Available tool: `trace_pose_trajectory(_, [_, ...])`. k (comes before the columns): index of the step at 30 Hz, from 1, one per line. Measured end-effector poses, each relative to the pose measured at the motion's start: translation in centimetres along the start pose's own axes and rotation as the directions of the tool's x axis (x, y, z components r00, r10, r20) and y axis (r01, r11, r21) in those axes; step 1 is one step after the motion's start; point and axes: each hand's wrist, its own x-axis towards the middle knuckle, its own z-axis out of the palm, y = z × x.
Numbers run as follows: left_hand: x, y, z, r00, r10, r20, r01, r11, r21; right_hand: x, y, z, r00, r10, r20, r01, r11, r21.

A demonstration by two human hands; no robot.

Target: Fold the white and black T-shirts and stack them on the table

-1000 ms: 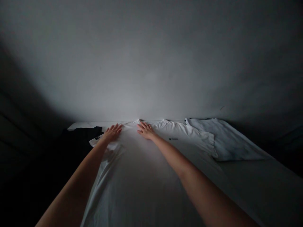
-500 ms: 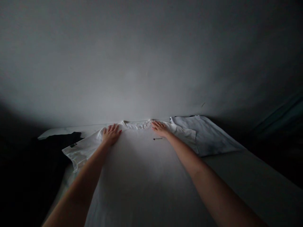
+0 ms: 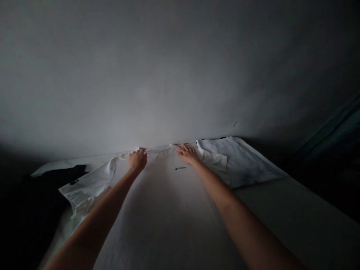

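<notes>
A white T-shirt [image 3: 168, 210] lies spread out in front of me, its collar toward the wall and a small dark print on the chest. At the left end of the collar, my left hand [image 3: 137, 160] is closed, its fingers curled on the fabric. Flat on the shirt by the right end of the collar rests my right hand [image 3: 187, 153], with fingers spread. The left sleeve, which carries a small dark tag, fans out to the left and is wrinkled. The right sleeve overlaps a folded pale garment.
The folded pale garment [image 3: 244, 163] lies at the right against the wall [image 3: 157, 75]. Dark cloth [image 3: 53, 183] is heaped at the left. The bed-like surface [image 3: 281, 213] shows at the right, with its edge running toward me. Dim striped fabric [image 3: 332, 131] hangs far right.
My left hand has gone from lying flat to curled at the collar, moving slightly right. The collar's left end is lifted a little. My right hand stays flat. The view has shifted slightly right.
</notes>
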Motion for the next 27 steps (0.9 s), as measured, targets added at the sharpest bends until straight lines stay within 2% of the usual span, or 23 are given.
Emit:
trace_pose_trajectory(3, [1.3,7.1,0.3,0.993,0.115,0.038,-0.105,0.973,-0.205,-0.1,0.1,0.2,1.000,-0.002,-0.008,0.002,1.000,0.009])
trace_pose_trajectory(5, [2.1,11.2,0.9,0.989,0.134,0.059,-0.114,0.957,-0.267,-0.1,0.2,0.3,1.000,-0.014,-0.021,0.014,1.000,0.007])
trace_pose_trajectory(7, [2.6,14.1,1.7,0.991,0.115,0.061,-0.094,0.956,-0.279,0.0,0.3,0.5,0.999,-0.026,-0.040,0.026,1.000,0.003])
trace_pose_trajectory(9, [2.8,15.7,2.6,0.995,0.090,0.032,-0.079,0.962,-0.263,0.1,0.4,0.8,0.998,-0.020,-0.060,0.020,1.000,0.007])
trace_pose_trajectory(11, [2.6,16.1,3.4,0.997,0.074,-0.024,-0.077,0.971,-0.227,0.2,0.5,1.0,0.996,0.012,-0.084,-0.010,0.999,0.030])
trace_pose_trajectory(14, [2.3,15.4,3.9,0.996,0.050,-0.067,-0.061,0.984,-0.165,0.4,0.7,1.1,0.990,0.096,-0.104,-0.089,0.993,0.073])
trace_pose_trajectory(18, [2.1,14.3,3.8,1.000,0.003,0.014,-0.001,0.992,-0.123,0.6,1.1,1.1,0.976,0.197,-0.094,-0.188,0.977,0.095])
trace_pose_trajectory(22, [2.3,14.4,3.8,0.999,-0.030,0.040,0.034,0.995,-0.098,0.5,1.0,1.1,0.974,0.207,-0.097,-0.198,0.976,0.095])
trace_pose_trajectory(25, [2.2,14.4,3.2,0.995,0.013,0.100,-0.005,0.997,-0.081,0.2,1.0,0.9,0.976,0.195,-0.094,-0.187,0.978,0.088])
trace_pose_trajectory(27, [1.6,13.6,2.5,0.990,0.074,0.121,-0.066,0.996,-0.067,0.1,1.0,0.6,0.977,0.192,-0.087,-0.186,0.980,0.075])
